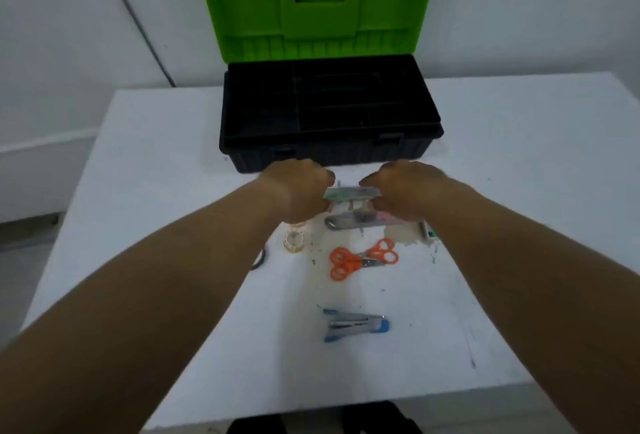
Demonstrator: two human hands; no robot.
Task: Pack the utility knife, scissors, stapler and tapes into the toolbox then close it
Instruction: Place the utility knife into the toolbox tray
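Observation:
The toolbox point(332, 153) stands open at the table's far side, a black base with its green lid point(318, 0) upright. Just in front of it, my left hand point(298, 191) and my right hand point(405, 191) each pinch one end of a slim grey-green utility knife point(349, 193), held level above the table. Below it lies a second grey knife point(353, 222). Orange-handled scissors point(363, 260) lie nearer me, and a blue and silver stapler point(356, 324) nearest. A clear tape roll point(294, 240) sits under my left wrist. A black tape roll point(260, 258) is half hidden by my left arm.
The white table point(502, 191) has a stained patch around the tools. A small green and white object point(429, 233) peeks out under my right wrist. White walls stand behind the toolbox, and the table's front edge is close to my body.

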